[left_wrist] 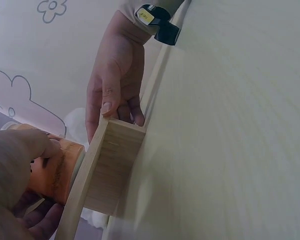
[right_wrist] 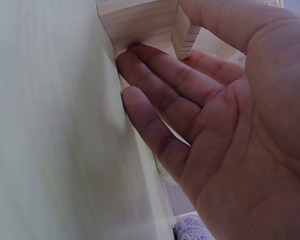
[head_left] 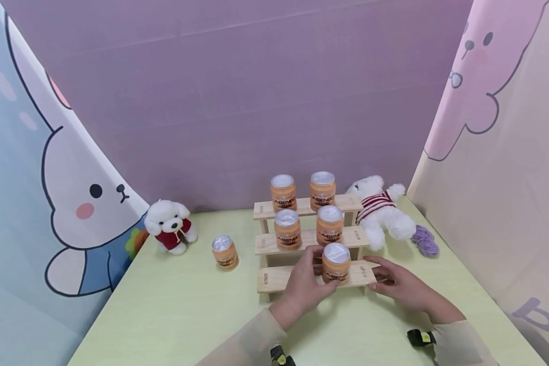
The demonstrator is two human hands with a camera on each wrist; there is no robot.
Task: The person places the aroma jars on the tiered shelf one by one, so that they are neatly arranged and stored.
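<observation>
Left hand (head_left: 304, 287) wrapped round an orange jar (head_left: 336, 263) on the lowest step of a wooden stepped rack (head_left: 274, 278); right hand (head_left: 400, 284) steadying the rack's end.

On the pale green table (head_left: 174, 315) the rack stands at centre; the held jar sits upright on its bottom step, the left hand's fingers and thumb curled about it from 8 o'clock. At 3 o'clock of that jar the right hand rests with straight, relaxed fingers against the step's right end and leg, gripping nothing. Four more jars fill the upper steps at 12 o'clock: two on the middle step (head_left: 287, 230), two on the top (head_left: 283, 192). A white teddy in a striped jumper (head_left: 382, 211) lies at 2 o'clock beside the rack, a purple knitted piece (head_left: 424, 240) just past it. A lone jar (head_left: 224, 251) stands on the table at 9 o'clock, and farther that way a white toy dog in red (head_left: 170, 225).
</observation>
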